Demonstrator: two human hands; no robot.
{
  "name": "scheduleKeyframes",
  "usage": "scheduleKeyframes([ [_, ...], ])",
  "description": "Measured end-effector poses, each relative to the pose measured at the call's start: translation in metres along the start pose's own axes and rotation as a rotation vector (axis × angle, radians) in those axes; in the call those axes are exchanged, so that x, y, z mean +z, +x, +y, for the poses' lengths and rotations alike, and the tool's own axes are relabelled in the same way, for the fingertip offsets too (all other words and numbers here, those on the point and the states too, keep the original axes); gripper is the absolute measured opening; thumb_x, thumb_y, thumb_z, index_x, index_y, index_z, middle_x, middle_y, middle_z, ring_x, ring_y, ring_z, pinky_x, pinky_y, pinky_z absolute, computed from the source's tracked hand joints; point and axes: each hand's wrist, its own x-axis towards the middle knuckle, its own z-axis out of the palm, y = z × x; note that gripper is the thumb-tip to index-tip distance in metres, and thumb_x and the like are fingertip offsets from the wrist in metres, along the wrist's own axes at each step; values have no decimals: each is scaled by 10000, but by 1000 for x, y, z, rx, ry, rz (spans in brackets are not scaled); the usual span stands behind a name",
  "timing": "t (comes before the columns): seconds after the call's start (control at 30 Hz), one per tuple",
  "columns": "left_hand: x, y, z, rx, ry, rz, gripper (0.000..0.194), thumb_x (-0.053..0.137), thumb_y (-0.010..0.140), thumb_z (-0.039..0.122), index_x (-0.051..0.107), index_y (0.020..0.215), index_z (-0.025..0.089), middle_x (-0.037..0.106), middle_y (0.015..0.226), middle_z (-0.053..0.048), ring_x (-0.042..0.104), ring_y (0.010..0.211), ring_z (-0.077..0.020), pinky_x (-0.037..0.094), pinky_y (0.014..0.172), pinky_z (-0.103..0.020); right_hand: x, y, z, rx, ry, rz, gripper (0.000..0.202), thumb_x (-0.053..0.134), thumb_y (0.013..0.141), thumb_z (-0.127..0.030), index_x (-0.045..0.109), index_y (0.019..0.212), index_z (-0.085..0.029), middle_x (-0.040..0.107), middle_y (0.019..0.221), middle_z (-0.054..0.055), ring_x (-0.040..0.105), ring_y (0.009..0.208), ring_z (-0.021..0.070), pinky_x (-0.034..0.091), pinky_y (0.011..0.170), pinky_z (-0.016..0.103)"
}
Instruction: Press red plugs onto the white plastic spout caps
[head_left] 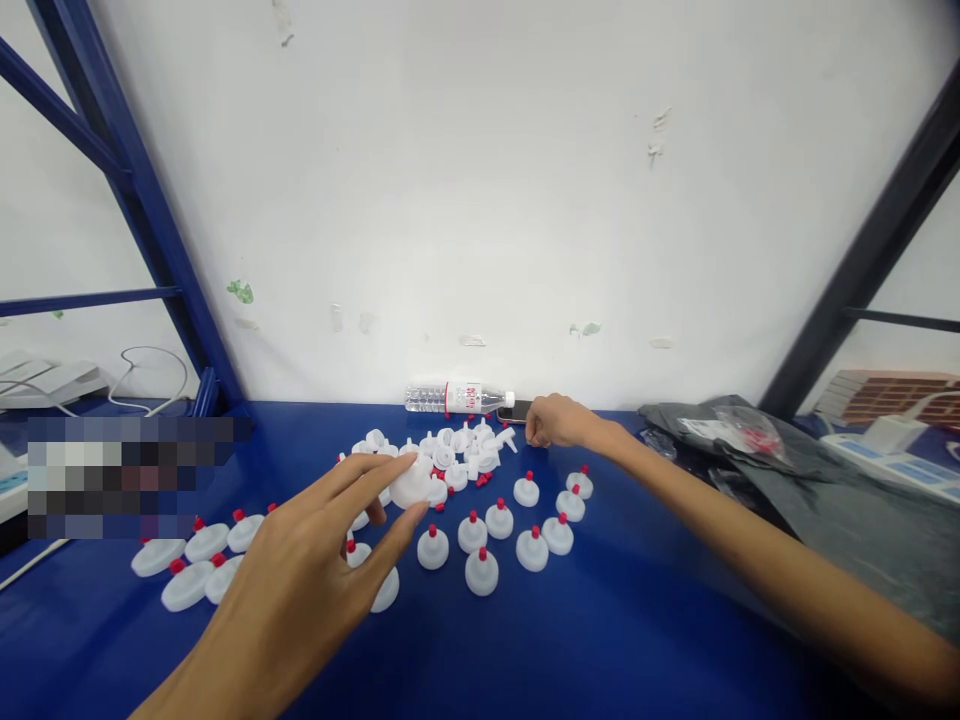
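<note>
My left hand (330, 540) pinches a white nozzle cap (411, 482) between thumb and fingers, its spout pointing up. Farther back, my right hand (556, 421) is closed beside a dark phone (513, 411); whatever its fingers hold is hidden. Between the hands lies a heap of white nozzle caps (448, 450) without red tips. Small loose red tips (482, 481) are scattered at its front edge. Several white caps with red tips (481, 572) stand upright in front, and others (187, 585) are grouped at the left, partly behind my left hand.
A clear water bottle (461, 398) lies on its side against the white wall. Grey plastic bags (720, 435) cover the right side of the blue table (570, 650). A power strip (900, 465) sits at far right. Blue metal posts (142, 200) rise at the left.
</note>
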Motion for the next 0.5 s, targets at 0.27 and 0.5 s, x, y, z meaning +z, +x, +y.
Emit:
scheduleKeyframes([
  [0.27, -1, -2, 2, -4, -5, -17, 336, 568, 1007, 437, 647, 1280, 258, 710, 1122, -37, 661, 695, -115, 475, 497, -225, -30, -34, -22, -298, 196, 171, 151, 632, 930, -155, 667, 1076, -159, 759, 930, 58, 718, 878, 177, 546, 781, 296],
  [0.5, 3, -3, 5, -56, 16, -52, 325, 558, 1003, 403, 612, 1305, 296, 683, 1123, -15, 649, 691, -112, 493, 529, -234, -44, -95, -81, -701, 560, 113, 179, 752, 871, -270, 695, 1020, -189, 762, 1044, 40, 729, 913, 152, 578, 802, 280],
])
